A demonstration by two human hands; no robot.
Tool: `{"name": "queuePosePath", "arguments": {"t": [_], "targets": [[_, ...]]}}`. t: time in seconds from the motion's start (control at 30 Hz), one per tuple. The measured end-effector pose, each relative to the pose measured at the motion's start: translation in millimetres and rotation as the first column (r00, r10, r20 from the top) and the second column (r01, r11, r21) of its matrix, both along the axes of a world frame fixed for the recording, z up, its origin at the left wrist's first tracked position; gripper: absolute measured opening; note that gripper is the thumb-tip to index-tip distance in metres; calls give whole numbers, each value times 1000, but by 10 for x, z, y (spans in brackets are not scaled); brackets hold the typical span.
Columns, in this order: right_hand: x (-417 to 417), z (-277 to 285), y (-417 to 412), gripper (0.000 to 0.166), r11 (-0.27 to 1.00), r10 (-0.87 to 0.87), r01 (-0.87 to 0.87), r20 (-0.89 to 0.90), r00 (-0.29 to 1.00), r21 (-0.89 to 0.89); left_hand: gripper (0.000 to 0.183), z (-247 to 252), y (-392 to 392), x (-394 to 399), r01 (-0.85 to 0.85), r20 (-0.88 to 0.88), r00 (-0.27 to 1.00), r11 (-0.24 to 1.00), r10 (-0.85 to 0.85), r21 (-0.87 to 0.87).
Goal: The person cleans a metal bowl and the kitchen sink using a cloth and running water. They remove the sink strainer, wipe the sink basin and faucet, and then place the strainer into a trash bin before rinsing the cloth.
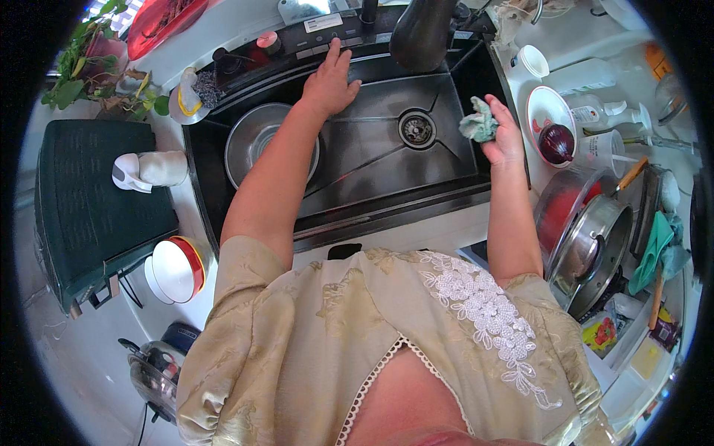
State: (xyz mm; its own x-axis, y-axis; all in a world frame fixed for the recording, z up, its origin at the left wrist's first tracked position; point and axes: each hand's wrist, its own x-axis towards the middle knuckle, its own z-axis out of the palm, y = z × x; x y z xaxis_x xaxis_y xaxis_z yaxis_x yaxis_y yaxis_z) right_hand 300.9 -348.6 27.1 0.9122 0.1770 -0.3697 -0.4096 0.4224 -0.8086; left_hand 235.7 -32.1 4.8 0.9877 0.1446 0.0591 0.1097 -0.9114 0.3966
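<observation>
A black kitchen sink (379,161) lies before me with its drain strainer (417,129) right of the middle. My left hand (332,83) reaches to the sink's back ledge, its fingertips at the row of buttons on the control panel (319,40); it holds nothing that I can see. Under my left forearm a round metal bowl (240,139) stands in the sink's left part. My right hand (506,134), over the sink's right edge, holds a crumpled pale green cloth (478,121). A dark faucet (421,36) rises at the back.
Right of the sink are a white bowl (534,106) with a red onion (556,143), a white cup (530,62), pump bottles (591,111) and a steel pot (583,234). On the left are a dark green dish cabinet (95,206), stacked bowls (173,270) and a potted plant (72,89).
</observation>
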Motion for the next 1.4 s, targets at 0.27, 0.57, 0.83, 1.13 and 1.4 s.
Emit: {"name": "queuePosePath", "arguments": {"t": [0.27,0.57,0.83,1.13,1.4], "targets": [[-504,-756,859,41,664,566,-586,-199,800,-465,59,-250,-252,-293,93,144,986,992,-79,-88],[28,-1970,694,43,-185,750,-314,-341,567,-931,45,-565,-397,-1100,61,-93,992,975,-83,-212],[226,-2455,577,30,-345,738,-180,-385,555,-921,39,-498,-434,-1281,-31,-132,991,946,-12,-322],[288,-2511,651,36,-396,704,-212,-444,555,-893,38,-644,-496,-1202,-67,-203,979,923,-13,-379],[279,-2628,618,36,-380,779,-60,-355,517,-923,39,-736,-496,-1211,-29,-229,972,932,-58,-362]]}}
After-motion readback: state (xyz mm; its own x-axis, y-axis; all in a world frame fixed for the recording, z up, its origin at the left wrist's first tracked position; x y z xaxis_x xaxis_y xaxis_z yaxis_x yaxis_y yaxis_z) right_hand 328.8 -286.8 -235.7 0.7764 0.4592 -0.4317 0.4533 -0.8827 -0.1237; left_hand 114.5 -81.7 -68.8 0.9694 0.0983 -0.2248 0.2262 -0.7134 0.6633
